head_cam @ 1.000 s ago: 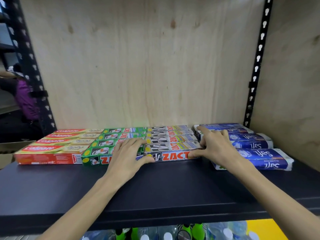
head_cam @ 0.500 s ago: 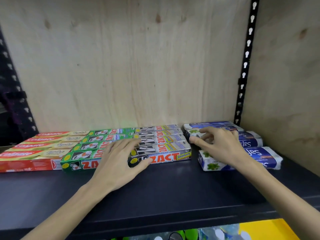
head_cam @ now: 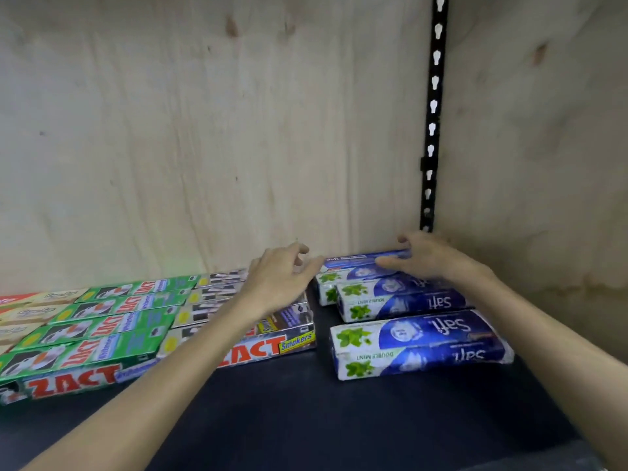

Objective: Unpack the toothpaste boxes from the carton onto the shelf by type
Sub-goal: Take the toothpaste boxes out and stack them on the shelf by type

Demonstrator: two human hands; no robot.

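The right hand (head_cam: 431, 258) reaches to the far right of the shelf (head_cam: 306, 413), its fingers and thumb curled round the rearmost blue Safi box (head_cam: 360, 261), which sits tight against the plywood back wall (head_cam: 204, 130). The left hand (head_cam: 280, 278) hovers just left of that box with fingers loosely bent; whether its fingertips touch the box end I cannot tell, and it grips nothing. Nearer than the held box lie more blue Safi packs (head_cam: 418, 345), one pair set apart toward the shelf front. Left of these runs a row of grey ZACT Smokers boxes (head_cam: 265, 348), then green ZACT boxes (head_cam: 88, 334), then red-and-cream boxes (head_cam: 20, 307) at the far left edge. Sorting by type looks nearly done: four kinds lie in separate rows. The blue group is uneven and probably needs squaring. The carton is out of view, so what remains inside cannot be judged.
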